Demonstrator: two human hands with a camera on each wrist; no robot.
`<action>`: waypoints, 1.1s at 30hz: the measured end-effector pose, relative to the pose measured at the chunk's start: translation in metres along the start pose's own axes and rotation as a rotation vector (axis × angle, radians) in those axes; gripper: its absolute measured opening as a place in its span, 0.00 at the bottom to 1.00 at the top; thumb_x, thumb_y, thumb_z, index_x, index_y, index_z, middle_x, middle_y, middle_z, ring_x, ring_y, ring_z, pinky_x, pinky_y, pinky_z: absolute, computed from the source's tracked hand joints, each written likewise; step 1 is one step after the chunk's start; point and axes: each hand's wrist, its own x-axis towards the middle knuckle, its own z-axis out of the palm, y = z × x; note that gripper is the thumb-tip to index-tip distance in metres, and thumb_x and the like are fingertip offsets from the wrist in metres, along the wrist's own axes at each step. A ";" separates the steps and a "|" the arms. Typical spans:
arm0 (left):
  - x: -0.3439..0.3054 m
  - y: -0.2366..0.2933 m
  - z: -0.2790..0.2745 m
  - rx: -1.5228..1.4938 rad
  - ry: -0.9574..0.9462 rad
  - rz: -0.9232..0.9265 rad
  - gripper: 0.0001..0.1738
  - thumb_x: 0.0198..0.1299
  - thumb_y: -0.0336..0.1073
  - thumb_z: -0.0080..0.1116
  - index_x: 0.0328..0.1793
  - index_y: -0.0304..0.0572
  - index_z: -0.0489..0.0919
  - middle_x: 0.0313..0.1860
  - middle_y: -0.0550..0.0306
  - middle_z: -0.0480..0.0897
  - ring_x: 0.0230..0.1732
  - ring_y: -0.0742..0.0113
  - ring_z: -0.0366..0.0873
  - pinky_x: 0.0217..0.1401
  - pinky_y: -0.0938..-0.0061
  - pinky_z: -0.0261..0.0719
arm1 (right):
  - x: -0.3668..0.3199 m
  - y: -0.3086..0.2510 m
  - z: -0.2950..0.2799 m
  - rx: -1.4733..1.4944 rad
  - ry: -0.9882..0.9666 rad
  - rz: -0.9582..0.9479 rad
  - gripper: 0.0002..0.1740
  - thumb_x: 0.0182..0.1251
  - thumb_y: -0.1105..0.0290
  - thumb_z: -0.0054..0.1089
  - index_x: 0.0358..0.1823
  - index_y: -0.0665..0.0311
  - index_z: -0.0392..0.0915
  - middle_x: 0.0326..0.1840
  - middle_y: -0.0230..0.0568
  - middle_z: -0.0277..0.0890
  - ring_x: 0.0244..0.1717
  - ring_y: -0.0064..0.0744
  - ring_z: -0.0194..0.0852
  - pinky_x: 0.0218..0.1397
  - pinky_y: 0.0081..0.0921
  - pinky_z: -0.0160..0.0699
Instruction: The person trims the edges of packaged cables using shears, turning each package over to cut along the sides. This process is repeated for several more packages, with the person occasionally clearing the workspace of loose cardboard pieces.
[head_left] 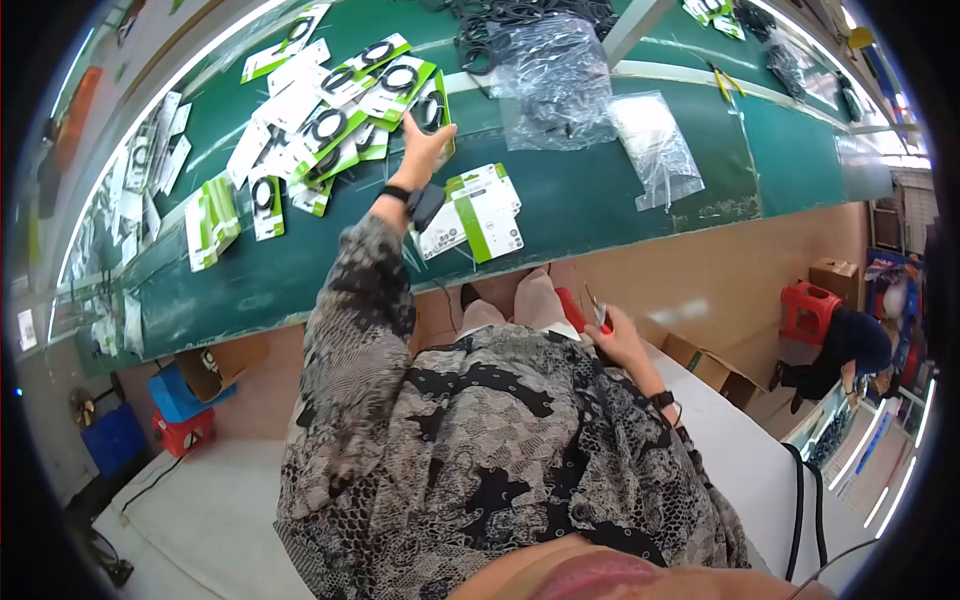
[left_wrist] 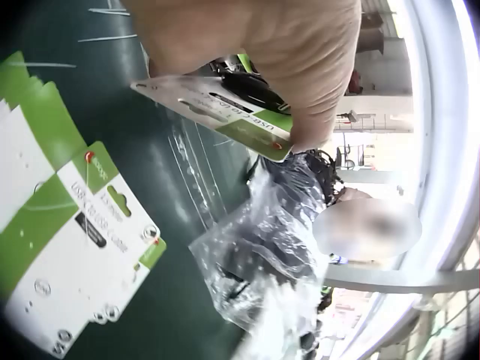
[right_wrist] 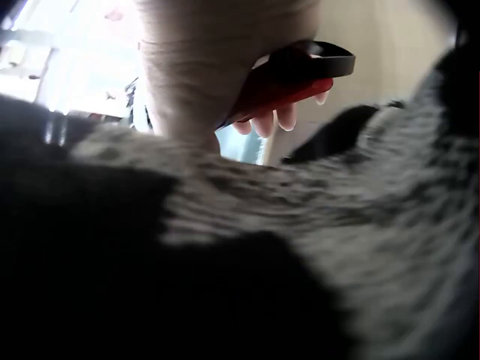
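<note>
1. The carded cable (left_wrist: 259,139) is raised over the green table (head_left: 560,185), at the near side of the card pile (head_left: 300,105), which lies towards the table's left end.
2. The left hand (head_left: 420,150) has its thumb and fingers clamped on opposite edges of that card. This hold probably keeps the card from bending and leaves its faces free of fingers.
3. The right hand (head_left: 625,343) is well apart from the card, beyond the table's near edge and close to the lap. Its fingers are wrapped round a red-handled tool (head_left: 598,312), its metal end pointing away from the body, presumably so it stays ready to use. Whether the tool's tips meet is too small to tell.
4. Between the left hand and the near edge, overlapping flat cards (head_left: 485,215) lie near the body, seemingly for easy reach.
5. Right of the pile, towards the far edge, a clear bag (head_left: 555,90) lies over black cables, which it perhaps keeps together.
6. Further right lie a smaller clear bag (head_left: 655,150) and a yellow-handled tool (head_left: 722,85), both apart from the hands.
</note>
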 end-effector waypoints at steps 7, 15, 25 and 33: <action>-0.187 0.008 0.003 -0.739 -0.443 0.023 0.45 0.62 0.55 0.53 0.79 0.44 0.51 0.76 0.45 0.57 0.74 0.38 0.57 0.73 0.41 0.58 | 0.047 -0.133 0.016 -0.067 0.068 -0.389 0.29 0.56 0.64 0.68 0.57 0.66 0.70 0.45 0.45 0.73 0.48 0.41 0.73 0.55 0.33 0.70; -0.281 0.009 -0.004 -0.948 -0.407 0.255 0.47 0.60 0.56 0.55 0.79 0.44 0.50 0.77 0.44 0.56 0.75 0.38 0.55 0.76 0.39 0.53 | 0.059 -0.191 0.061 -0.465 0.104 -0.629 0.26 0.53 0.64 0.69 0.53 0.63 0.72 0.41 0.43 0.72 0.44 0.47 0.71 0.45 0.38 0.69; -0.313 -0.009 -0.016 -0.823 -0.320 0.281 0.49 0.59 0.58 0.57 0.78 0.39 0.50 0.73 0.36 0.61 0.73 0.41 0.60 0.75 0.44 0.56 | 0.053 -0.213 0.077 -0.585 0.150 -0.701 0.27 0.51 0.62 0.69 0.53 0.62 0.73 0.41 0.42 0.74 0.43 0.44 0.73 0.43 0.37 0.69; -0.321 -0.025 -0.029 -0.738 -0.348 0.252 0.49 0.59 0.56 0.59 0.77 0.35 0.51 0.71 0.34 0.62 0.72 0.43 0.63 0.73 0.50 0.64 | 0.051 -0.211 0.086 -0.515 0.099 -0.705 0.22 0.50 0.67 0.67 0.48 0.62 0.77 0.36 0.42 0.76 0.38 0.45 0.75 0.40 0.36 0.73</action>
